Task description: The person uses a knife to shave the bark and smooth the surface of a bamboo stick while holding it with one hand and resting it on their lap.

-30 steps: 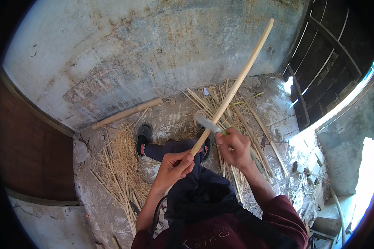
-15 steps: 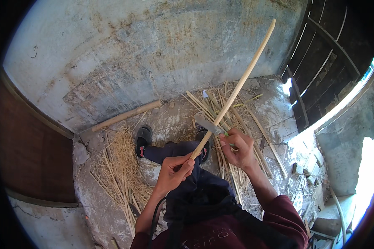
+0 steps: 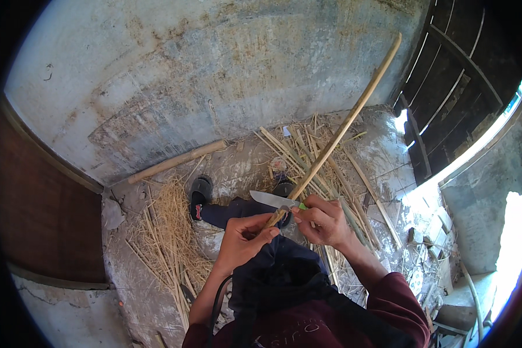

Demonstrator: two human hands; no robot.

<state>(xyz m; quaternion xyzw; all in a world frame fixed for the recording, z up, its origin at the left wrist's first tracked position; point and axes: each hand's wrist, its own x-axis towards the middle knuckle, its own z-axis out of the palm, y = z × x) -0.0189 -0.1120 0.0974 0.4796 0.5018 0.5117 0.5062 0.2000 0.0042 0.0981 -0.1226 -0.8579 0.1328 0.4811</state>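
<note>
A long bamboo strip [image 3: 345, 124] slants from my hands up to the far right, its darker outer face now showing. My left hand [image 3: 245, 239] pinches its near end between thumb and fingers. In my right hand [image 3: 325, 221] is a knife [image 3: 269, 199] with a green handle, mostly covered by my fingers. The blade points left and lies across the strip, just beyond my left fingertips. Whether the edge bites into the bamboo I cannot tell.
Thin shavings [image 3: 174, 226] heap on the floor at the left. Several bamboo strips [image 3: 368, 200] lie to the right. A thick pole [image 3: 177, 162] rests along the stained wall [image 3: 214, 75]. Broken blocks [image 3: 435, 232] lie near the dark slatted door [image 3: 458, 75].
The strip has been turned from its pale face to its darker one, and its far end has shifted right. The knife has come nearer my left hand, its blade swinging to point left.
</note>
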